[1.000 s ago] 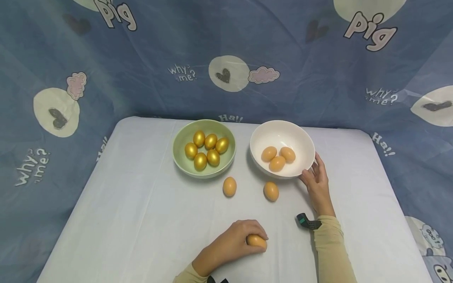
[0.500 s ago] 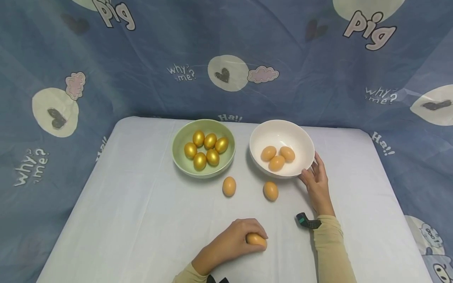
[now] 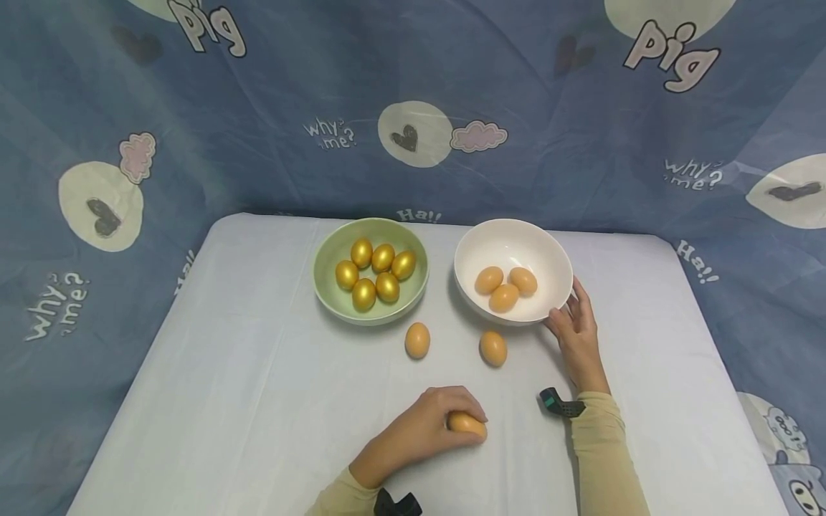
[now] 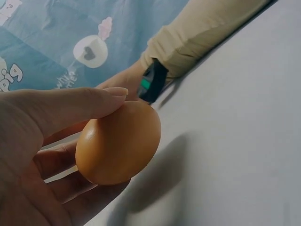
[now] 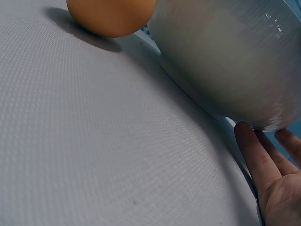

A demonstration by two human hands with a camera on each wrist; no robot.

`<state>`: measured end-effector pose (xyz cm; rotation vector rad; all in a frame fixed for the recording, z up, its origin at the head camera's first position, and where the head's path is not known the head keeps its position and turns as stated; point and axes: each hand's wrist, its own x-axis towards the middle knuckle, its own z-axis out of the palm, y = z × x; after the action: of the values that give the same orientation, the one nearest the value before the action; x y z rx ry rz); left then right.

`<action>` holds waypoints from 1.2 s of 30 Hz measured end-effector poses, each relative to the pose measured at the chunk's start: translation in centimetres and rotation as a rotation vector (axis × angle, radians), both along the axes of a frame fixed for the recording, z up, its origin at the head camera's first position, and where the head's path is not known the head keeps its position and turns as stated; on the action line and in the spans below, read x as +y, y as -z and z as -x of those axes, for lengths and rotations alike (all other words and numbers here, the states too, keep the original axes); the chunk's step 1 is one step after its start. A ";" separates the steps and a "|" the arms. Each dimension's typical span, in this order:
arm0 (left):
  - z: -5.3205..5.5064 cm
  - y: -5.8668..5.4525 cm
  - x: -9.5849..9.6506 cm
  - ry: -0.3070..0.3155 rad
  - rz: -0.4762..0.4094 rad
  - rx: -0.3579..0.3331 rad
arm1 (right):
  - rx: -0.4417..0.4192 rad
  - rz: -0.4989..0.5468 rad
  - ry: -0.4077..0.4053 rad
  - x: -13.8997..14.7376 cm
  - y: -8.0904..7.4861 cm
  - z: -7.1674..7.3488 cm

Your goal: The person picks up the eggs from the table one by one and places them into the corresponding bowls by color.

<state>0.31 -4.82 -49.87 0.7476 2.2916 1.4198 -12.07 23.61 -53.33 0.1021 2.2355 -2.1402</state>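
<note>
In the head view my left hand (image 3: 426, 424) pinches a brown egg (image 3: 467, 424) between thumb and fingers near the front of the table. The left wrist view shows that egg (image 4: 120, 143) up close, over its shadow on the cloth. My right hand (image 3: 581, 344) touches the outer side of a white bowl (image 3: 548, 247), its thumb at the rim. Straight fingers (image 5: 261, 160) meet the lower wall of the bowl in the right wrist view. Three brown eggs (image 3: 505, 297) lie inside this bowl. Two more, one left (image 3: 417, 340) and one right (image 3: 493, 349), rest on the cloth before the bowls.
Left of the white bowl stands a green bowl (image 3: 324, 283) with several golden eggs (image 3: 364, 294) in it. White cloth (image 3: 258, 401) covers the table. A blue printed curtain (image 3: 271, 129) hangs behind and beside it.
My left hand, with the brown egg in its grip, has shifted slightly forward, away from the front of the table. The right hand and both bowls stay in place.
</note>
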 end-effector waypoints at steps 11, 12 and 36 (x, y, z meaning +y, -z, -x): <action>3.1 -2.5 -0.3 -0.030 -0.038 0.057 | 0.008 -0.008 0.000 0.0 -0.1 0.0; 3.4 -2.8 -0.3 -0.032 -0.041 0.065 | 0.006 -0.009 -0.001 0.0 -0.1 -0.1; 10.5 -7.4 1.4 -0.132 -0.064 0.223 | 0.029 0.005 -0.011 0.1 0.3 0.1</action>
<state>-10.18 -3.46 -42.43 0.8244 2.5161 1.5434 -12.14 23.69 -53.60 0.0582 2.2410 -2.1549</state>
